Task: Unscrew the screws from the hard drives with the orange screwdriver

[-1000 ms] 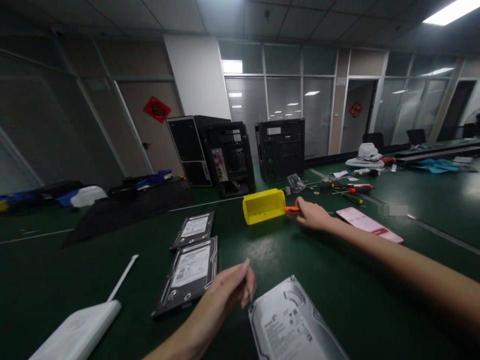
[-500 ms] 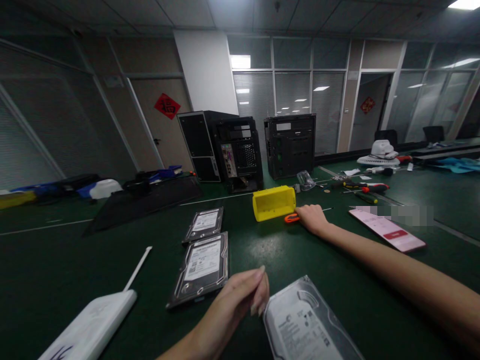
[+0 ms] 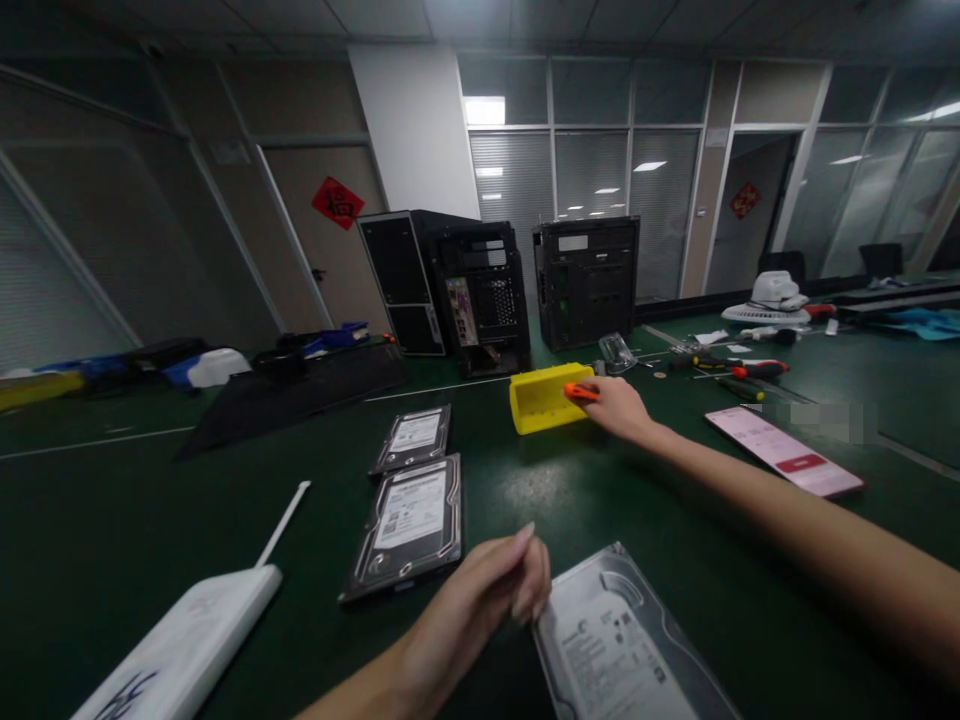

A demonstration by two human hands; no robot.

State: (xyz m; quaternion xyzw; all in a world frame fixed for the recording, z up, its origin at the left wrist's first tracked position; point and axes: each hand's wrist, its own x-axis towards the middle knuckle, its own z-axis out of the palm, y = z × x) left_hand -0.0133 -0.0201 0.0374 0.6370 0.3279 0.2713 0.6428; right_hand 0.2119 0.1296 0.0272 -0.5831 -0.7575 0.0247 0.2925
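Out in front, my right hand (image 3: 621, 408) grips a screwdriver by its orange handle (image 3: 582, 392). The handle's end shows before the opening of a yellow plastic bin (image 3: 551, 398); the hand hides the shaft. Nearer to me, my left hand (image 3: 510, 578) is curled with thumb and fingers together, and whatever may be inside is hidden. It is beside the upper left corner of a silver hard drive (image 3: 622, 640), which lies label up. Left of that hand, two more hard drives, a nearer one (image 3: 409, 525) and a farther one (image 3: 414, 440), lie label up.
A white device with a thin rod (image 3: 187, 640) lies at front left. Computer cases (image 3: 585, 285) stand at the back. A phone (image 3: 784, 452), several screwdrivers (image 3: 757, 370) and a clear plastic piece (image 3: 616, 352) lie to the right. A black panel (image 3: 292, 405) lies back left.
My right hand has lifted the orange-handled screwdriver from the table beside the yellow bin up to its opening. My left hand stays curled by the silver drive. The view has shifted slightly.
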